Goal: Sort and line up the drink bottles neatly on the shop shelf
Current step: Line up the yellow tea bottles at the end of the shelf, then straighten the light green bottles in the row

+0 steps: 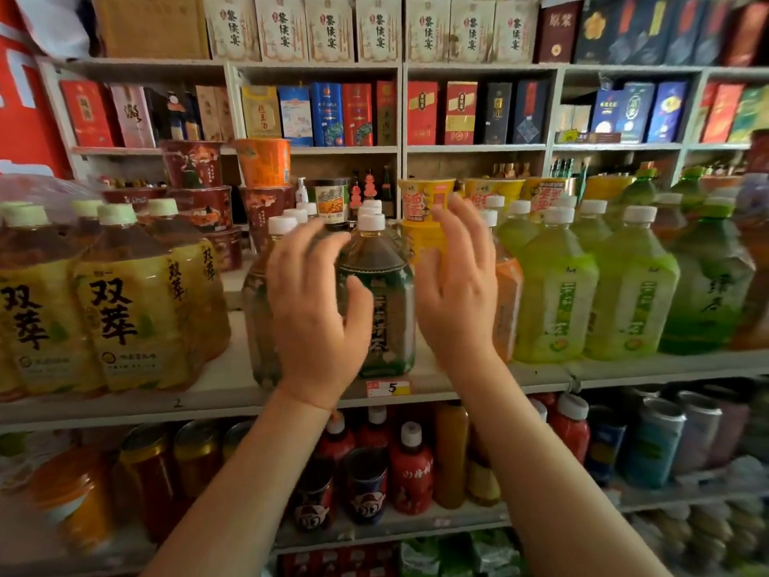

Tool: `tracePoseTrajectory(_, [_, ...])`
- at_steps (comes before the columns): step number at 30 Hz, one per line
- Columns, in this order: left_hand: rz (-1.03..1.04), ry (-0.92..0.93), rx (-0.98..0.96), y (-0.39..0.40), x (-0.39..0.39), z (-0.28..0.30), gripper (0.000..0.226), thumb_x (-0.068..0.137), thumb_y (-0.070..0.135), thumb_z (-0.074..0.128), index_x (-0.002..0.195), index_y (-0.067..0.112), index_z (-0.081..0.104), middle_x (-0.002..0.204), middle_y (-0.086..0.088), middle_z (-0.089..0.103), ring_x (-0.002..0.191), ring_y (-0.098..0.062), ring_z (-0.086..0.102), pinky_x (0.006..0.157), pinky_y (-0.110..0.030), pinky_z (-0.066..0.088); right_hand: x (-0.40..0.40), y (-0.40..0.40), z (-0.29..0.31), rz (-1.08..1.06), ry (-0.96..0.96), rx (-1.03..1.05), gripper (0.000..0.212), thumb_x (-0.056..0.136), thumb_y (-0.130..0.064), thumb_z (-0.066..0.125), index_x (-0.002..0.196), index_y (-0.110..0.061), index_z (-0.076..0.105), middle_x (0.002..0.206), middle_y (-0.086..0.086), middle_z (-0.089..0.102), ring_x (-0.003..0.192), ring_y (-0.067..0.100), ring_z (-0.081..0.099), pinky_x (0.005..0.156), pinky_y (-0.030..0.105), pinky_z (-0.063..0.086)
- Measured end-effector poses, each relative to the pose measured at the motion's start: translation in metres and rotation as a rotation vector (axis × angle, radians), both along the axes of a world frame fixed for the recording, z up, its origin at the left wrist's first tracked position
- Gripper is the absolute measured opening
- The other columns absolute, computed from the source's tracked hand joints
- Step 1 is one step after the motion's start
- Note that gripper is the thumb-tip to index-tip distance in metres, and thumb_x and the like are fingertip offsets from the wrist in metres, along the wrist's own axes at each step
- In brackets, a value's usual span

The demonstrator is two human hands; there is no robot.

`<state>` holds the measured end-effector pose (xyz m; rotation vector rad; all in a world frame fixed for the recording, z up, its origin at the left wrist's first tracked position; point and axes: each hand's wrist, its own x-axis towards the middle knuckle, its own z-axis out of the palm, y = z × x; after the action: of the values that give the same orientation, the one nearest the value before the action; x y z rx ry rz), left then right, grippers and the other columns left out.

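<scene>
A large dark green tea bottle [380, 293] with a white cap stands at the front of the middle shelf [457, 389]. My left hand [314, 301] is open just left of it, thumb near its label, fingers spread in front of another brown-tea bottle [256, 310]. My right hand [455, 276] is open to its right, palm facing it, not touching. An orange-label bottle [509, 301] stands behind my right hand. Light green bottles [555, 285] stand in a row to the right. Yellow-label tea bottles [125, 301] stand in a wrapped pack at the left.
Cup-noodle tubs [199, 189] are stacked behind the bottles. A price tag marked 5 [389, 388] hangs on the shelf edge. Below, red bottles [410, 472] and cans [653, 443] fill the lower shelf. Boxed liquor [328, 114] lines the upper shelves.
</scene>
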<state>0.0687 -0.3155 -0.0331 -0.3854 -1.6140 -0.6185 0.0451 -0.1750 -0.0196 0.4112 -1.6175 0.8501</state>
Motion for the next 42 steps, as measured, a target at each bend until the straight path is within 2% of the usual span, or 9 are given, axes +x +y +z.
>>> tracePoseTrajectory(4, [-0.104, 0.001, -0.199, 0.07, 0.0, -0.01, 0.032, 0.09, 0.003, 0.06, 0.121, -0.003, 0.066, 0.128, -0.023, 0.059, 0.125, -0.035, 0.054, 0.111, -0.039, 0.043, -0.006, 0.062, 0.004, -0.045, -0.145, -0.153, 0.044, 0.093, -0.014, 0.044, 0.135, -0.003, 0.052, 0.137, 0.012, 0.053, 0.13, 0.023, 0.046, 0.106, 0.04, 0.041])
tracePoseTrajectory(9, [0.076, -0.431, -0.171, 0.147, -0.016, -0.018, 0.074, 0.09, 0.046, 0.055, 0.151, 0.01, 0.035, 0.156, -0.016, 0.034, 0.146, -0.029, 0.029, 0.123, -0.038, 0.023, 0.007, 0.113, 0.001, 0.123, -0.309, 0.058, 0.043, 0.095, -0.008, 0.046, 0.138, -0.007, 0.051, 0.137, 0.006, 0.054, 0.126, 0.015, 0.047, 0.096, 0.0, 0.028])
tracePoseTrajectory(13, [0.142, -0.591, 0.01, 0.18, -0.023, -0.016, 0.09, 0.08, 0.058, 0.052, 0.156, 0.024, 0.019, 0.161, -0.018, 0.021, 0.148, -0.036, 0.024, 0.121, -0.048, 0.029, 0.002, 0.15, 0.005, 0.046, -0.147, 0.169, 0.042, 0.091, -0.013, 0.041, 0.128, -0.004, 0.058, 0.126, 0.01, 0.06, 0.119, 0.025, 0.053, 0.104, 0.038, 0.043])
tracePoseTrajectory(16, [0.222, -0.668, 0.043, 0.188, -0.023, -0.016, 0.091, 0.083, 0.06, 0.067, 0.155, 0.043, 0.014, 0.161, -0.02, 0.015, 0.145, -0.039, 0.028, 0.108, -0.05, 0.043, -0.008, 0.168, -0.002, -0.068, -0.175, 0.299, 0.045, 0.089, -0.015, 0.048, 0.133, -0.008, 0.058, 0.14, 0.018, 0.051, 0.133, 0.037, 0.043, 0.111, 0.055, 0.036])
tracePoseTrajectory(19, [0.292, -0.7, 0.004, 0.19, -0.024, -0.014, 0.079, 0.084, 0.064, 0.065, 0.15, 0.055, 0.021, 0.16, -0.019, 0.013, 0.142, -0.042, 0.028, 0.101, -0.053, 0.05, -0.009, 0.179, -0.008, -0.135, -0.299, 0.331, 0.047, 0.092, -0.024, 0.054, 0.139, -0.024, 0.054, 0.155, 0.021, 0.032, 0.144, 0.045, 0.025, 0.112, 0.057, 0.033])
tracePoseTrajectory(25, [0.34, -0.677, -0.037, 0.183, -0.018, -0.009, 0.068, 0.085, 0.059, 0.066, 0.145, 0.049, 0.038, 0.156, -0.021, 0.019, 0.14, -0.044, 0.03, 0.098, -0.054, 0.051, -0.011, 0.19, 0.0, -0.231, -0.429, 0.549, 0.055, 0.095, -0.051, 0.049, 0.147, -0.034, 0.041, 0.153, 0.024, 0.032, 0.136, 0.043, 0.035, 0.108, 0.051, 0.036])
tracePoseTrajectory(36, [0.438, -0.635, -0.065, 0.179, -0.009, -0.007, 0.072, 0.081, 0.054, 0.07, 0.146, 0.044, 0.042, 0.152, -0.021, 0.026, 0.134, -0.043, 0.037, 0.088, -0.049, 0.053, -0.016, 0.194, 0.003, -0.312, -0.407, 0.666, 0.064, 0.093, -0.061, 0.052, 0.15, -0.033, 0.038, 0.148, 0.026, 0.037, 0.129, 0.043, 0.041, 0.101, 0.05, 0.04])
tracePoseTrajectory(39, [0.524, -0.619, -0.089, 0.187, -0.006, -0.007, 0.065, 0.084, 0.051, 0.068, 0.144, 0.036, 0.046, 0.148, -0.025, 0.032, 0.134, -0.046, 0.037, 0.105, -0.057, 0.041, -0.014, 0.202, 0.006, -0.253, -0.387, 0.673, 0.06, 0.098, -0.055, 0.048, 0.152, -0.034, 0.033, 0.147, 0.024, 0.039, 0.131, 0.042, 0.041, 0.103, 0.049, 0.039])
tracePoseTrajectory(42, [0.473, -0.376, -0.151, 0.207, -0.006, -0.003, 0.045, 0.092, 0.037, 0.06, 0.131, 0.015, 0.059, 0.143, -0.025, 0.045, 0.134, -0.043, 0.041, 0.114, -0.055, 0.031, -0.01, 0.221, 0.003, -0.131, -0.223, 0.397, 0.055, 0.097, -0.029, 0.055, 0.148, -0.022, 0.037, 0.143, 0.021, 0.044, 0.13, 0.037, 0.044, 0.106, 0.048, 0.038])
